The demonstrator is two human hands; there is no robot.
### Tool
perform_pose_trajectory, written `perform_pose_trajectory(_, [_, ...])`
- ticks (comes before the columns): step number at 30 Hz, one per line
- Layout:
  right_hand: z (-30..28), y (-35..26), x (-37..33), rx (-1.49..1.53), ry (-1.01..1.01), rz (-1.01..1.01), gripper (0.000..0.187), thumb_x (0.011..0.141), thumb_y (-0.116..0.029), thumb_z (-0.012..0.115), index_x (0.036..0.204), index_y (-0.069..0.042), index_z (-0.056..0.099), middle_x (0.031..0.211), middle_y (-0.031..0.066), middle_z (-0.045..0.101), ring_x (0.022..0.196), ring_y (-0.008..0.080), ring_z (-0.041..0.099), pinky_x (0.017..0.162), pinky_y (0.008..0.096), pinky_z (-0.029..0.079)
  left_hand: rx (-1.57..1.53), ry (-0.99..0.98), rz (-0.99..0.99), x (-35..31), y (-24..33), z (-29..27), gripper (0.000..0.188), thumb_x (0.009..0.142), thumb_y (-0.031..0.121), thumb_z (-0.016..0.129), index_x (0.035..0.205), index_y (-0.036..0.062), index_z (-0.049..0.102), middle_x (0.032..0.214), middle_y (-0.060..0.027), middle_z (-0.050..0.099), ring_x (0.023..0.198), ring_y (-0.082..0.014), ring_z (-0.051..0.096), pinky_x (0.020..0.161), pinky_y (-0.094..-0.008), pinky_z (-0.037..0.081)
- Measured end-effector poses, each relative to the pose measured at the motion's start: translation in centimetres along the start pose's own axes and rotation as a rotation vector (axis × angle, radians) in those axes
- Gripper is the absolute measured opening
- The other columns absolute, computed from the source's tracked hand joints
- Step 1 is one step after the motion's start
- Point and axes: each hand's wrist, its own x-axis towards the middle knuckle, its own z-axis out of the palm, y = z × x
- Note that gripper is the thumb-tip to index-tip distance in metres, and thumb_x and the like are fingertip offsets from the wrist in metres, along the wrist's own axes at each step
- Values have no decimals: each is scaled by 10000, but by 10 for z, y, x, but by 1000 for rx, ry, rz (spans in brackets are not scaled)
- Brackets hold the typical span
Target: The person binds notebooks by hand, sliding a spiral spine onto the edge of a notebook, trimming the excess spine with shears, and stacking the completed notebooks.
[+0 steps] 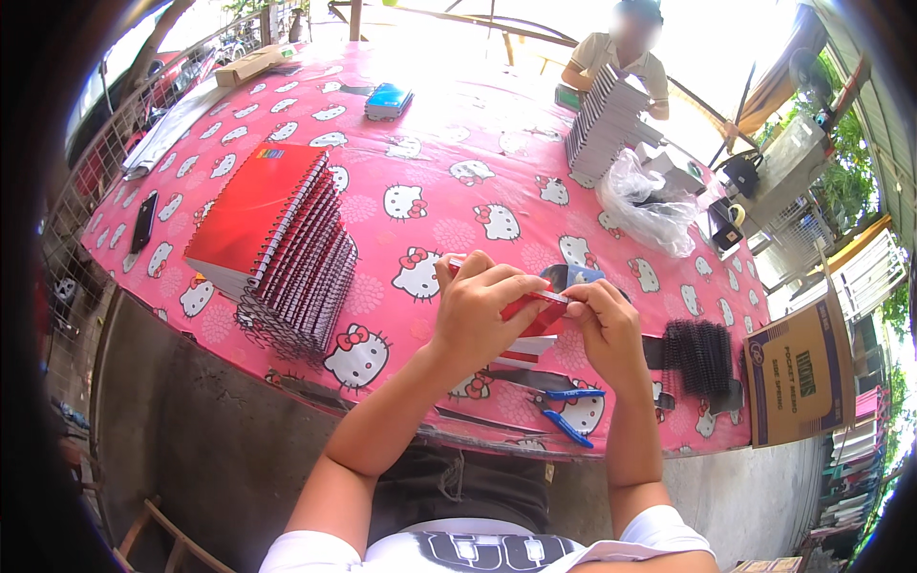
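Both hands hold a small red-covered notebook (517, 307) over the table's near side. My left hand (483, 307) is closed on its left part. At its right end, the fingertips of my right hand (607, 329) pinch the edge. My fingers cover much of the notebook. Just under it are more red and white pads (528, 351), partly hidden by my hands. Nearer to me lies a pair of blue-handled cutters (565, 411) with the jaws to the left. Black spiral binding coils (700, 355) lie in a bunch right of my right hand.
A tall stack of red spiral notebooks (272, 215) stands at left, beside a phone (144, 222). Farther back sits a blue pack (389, 100). A cardboard box (800, 372) is at the right edge. Across the table, a person sits behind stacked notebooks (607, 124) and a plastic bag (650, 205).
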Motion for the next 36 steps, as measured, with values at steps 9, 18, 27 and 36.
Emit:
perform_pose_trajectory(9, [-1, -13, 10, 92, -3, -10, 130, 783, -25, 698, 871, -17, 603, 766, 106, 562, 639, 236, 563, 573, 328, 443, 33, 1, 2, 1, 2, -2, 163, 721, 258, 767, 873, 212, 735, 798, 84, 672, 795, -138, 524, 843, -382, 277])
perform_pose_trajectory(18, [-1, 5, 8, 140, -9, 114, 18, 797, -8, 651, 800, 3, 637, 777, 126, 620, 710, 277, 625, 633, 351, 482, 14, 3, 41, -1, 3, -5, 163, 728, 270, 774, 876, 217, 733, 802, 83, 675, 789, -131, 534, 857, -375, 274])
perform_pose_trajectory(27, [-12, 141, -24, -457, -237, 202, 434, 723, -305, 762, 1021, -32, 603, 847, 218, 661, 811, 387, 653, 730, 456, 511, 32, -124, 43, 14, 8, -8, 290, 720, 257, 813, 986, 185, 723, 789, 42, 668, 828, -133, 549, 865, -345, 305])
perform_pose_trajectory(36, [-30, 110, 22, 452, -16, 20, 370, 700, -35, 664, 1062, -12, 585, 845, 45, 657, 773, 211, 633, 712, 355, 515, 28, -73, 11, 15, -3, -2, 282, 640, 240, 853, 856, 111, 727, 836, -39, 636, 898, -235, 580, 783, -391, 452])
